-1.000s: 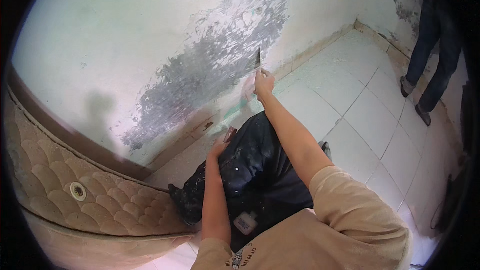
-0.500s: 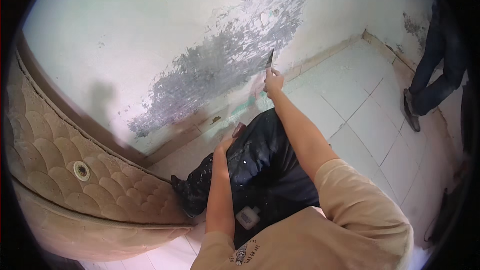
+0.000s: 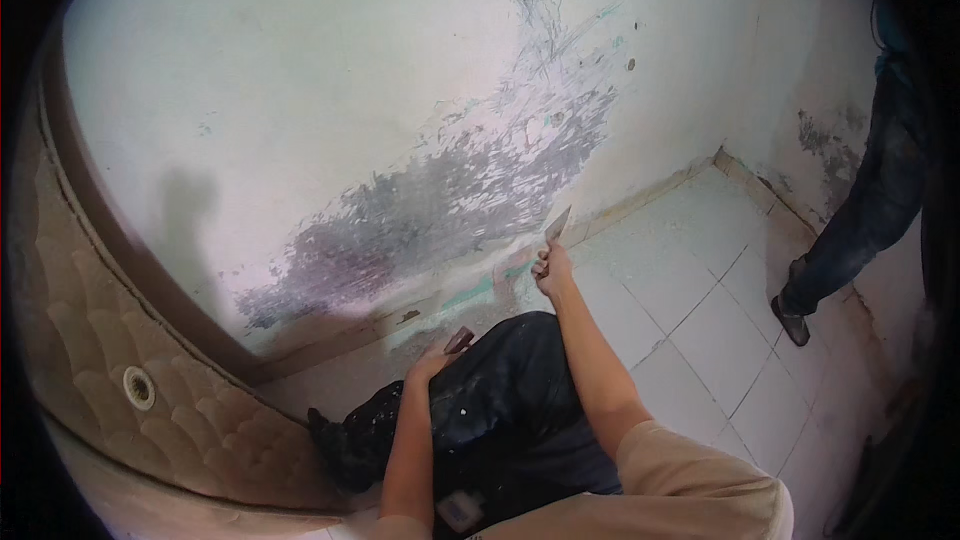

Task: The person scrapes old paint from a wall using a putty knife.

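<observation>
My right hand is closed round a putty knife, its thin blade pointing up toward the wall. The blade is near the lower edge of a scraped patch, where grey shows through pale paint; I cannot tell whether it touches. Beside my bent knee, my left hand holds a small reddish-brown block, its fingers partly hidden. My dark trousers carry white specks.
A quilted tan mattress leans along the left. Another person's dark-trousered leg and shoe stand at the right. Pale floor tiles meet a worn skirting strip. A small pale container lies by my lap.
The view has tilted up, showing more of the wall. My right hand with the putty knife has moved down the wall toward the skirting. More of the block in my left hand shows.
</observation>
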Available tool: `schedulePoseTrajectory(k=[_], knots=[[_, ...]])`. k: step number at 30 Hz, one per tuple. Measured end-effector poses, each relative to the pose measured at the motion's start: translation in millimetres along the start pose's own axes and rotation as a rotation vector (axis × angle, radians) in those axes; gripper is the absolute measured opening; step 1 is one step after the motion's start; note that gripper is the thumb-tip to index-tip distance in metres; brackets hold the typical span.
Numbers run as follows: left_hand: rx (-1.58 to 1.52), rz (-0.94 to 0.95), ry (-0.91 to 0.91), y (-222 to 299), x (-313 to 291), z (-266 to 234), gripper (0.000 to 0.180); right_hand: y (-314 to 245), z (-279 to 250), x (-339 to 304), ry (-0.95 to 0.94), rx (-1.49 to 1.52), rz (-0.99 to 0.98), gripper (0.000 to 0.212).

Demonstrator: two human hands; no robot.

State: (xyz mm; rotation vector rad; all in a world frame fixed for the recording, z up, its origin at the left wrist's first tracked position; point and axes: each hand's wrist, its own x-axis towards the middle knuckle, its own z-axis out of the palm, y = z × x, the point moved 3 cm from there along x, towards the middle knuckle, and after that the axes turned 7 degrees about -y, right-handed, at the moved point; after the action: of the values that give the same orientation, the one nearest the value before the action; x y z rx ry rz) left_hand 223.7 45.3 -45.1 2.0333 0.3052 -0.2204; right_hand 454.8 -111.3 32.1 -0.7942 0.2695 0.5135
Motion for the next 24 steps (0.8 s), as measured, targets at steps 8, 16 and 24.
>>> schedulePoseTrajectory(k=[8,16,24], knots=[[0.084,-0.102,-0.052,-10,12,-6,0.056,-16,10,-14,0.034,-0.048,-0.304,0.014],[0.029,0.023,-0.109,-36,32,-6,0.044,-21,7,28,0.056,-0.718,-0.763,0.026],[-0.119,-0.04,-0.151,-48,30,-10,0.046,16,-33,35,-0.075,-0.707,0.134,0.028]])
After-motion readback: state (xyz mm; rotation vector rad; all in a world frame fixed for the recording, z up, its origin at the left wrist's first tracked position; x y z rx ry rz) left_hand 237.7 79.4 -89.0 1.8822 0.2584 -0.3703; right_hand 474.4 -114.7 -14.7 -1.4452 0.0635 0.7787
